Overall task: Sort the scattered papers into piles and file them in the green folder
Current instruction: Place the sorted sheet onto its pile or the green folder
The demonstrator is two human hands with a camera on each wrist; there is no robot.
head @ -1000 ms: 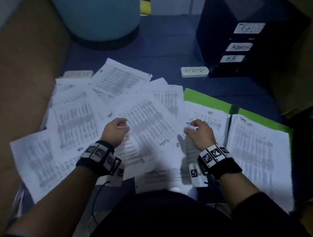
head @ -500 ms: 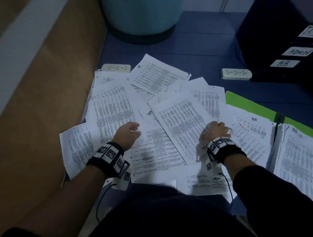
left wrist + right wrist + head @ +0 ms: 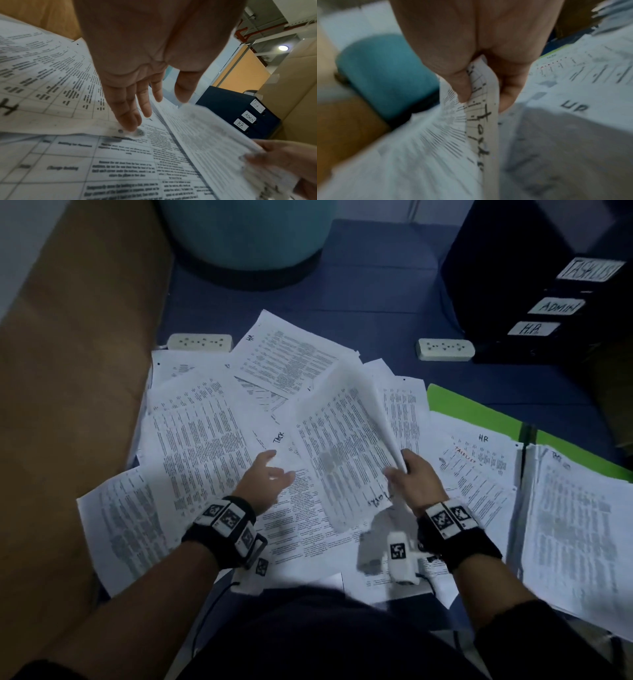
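Observation:
Printed sheets [image 3: 202, 436] lie scattered and overlapping on the blue surface. My right hand [image 3: 409, 477] pinches the right edge of one printed sheet [image 3: 342, 446] and holds it lifted and curved above the pile; the right wrist view shows thumb and fingers [image 3: 462, 86] clamped on that sheet [image 3: 481, 121]. My left hand [image 3: 270, 474] hovers just over the papers with fingers [image 3: 126, 111] straight and spread, holding nothing. The open green folder [image 3: 462, 409] lies at the right, with a stack marked HR [image 3: 479, 460] on its left half and another stack [image 3: 579, 529] on its right half.
A black drawer unit [image 3: 534, 302] labelled TASKLIST, ADMIN and H.R. stands at the back right. Two white power strips [image 3: 200, 342] [image 3: 445, 349] lie behind the papers. A teal round container [image 3: 246, 231] stands at the back; a brown panel [image 3: 68, 371] runs along the left.
My right hand took hold of a sheet's edge and lifted it off the pile. My left hand uncurled and spread its fingers above the papers. The head view shifted.

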